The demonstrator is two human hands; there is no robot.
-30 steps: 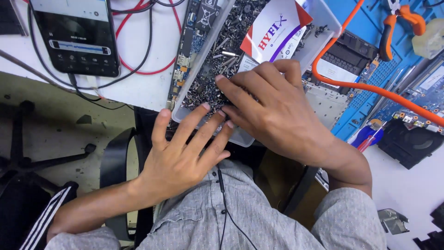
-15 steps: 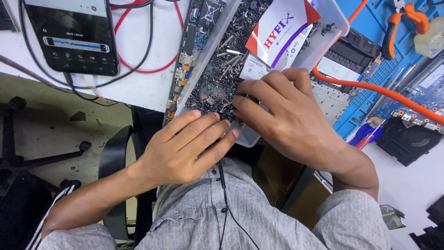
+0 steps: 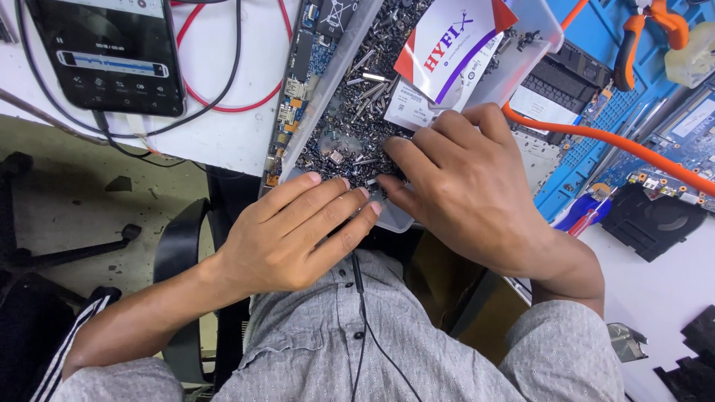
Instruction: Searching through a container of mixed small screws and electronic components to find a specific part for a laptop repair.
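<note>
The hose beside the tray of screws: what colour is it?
Orange hose, clearest in the head view.

bright even light, sharp, slight edge distortion

The right hand covers the lower right part of the clear tray, so the screws beneath its palm are hidden, and whether its fingertips pinch one cannot be told. The phone at upper left and the orange pliers at upper right are cut by the top edge
</note>
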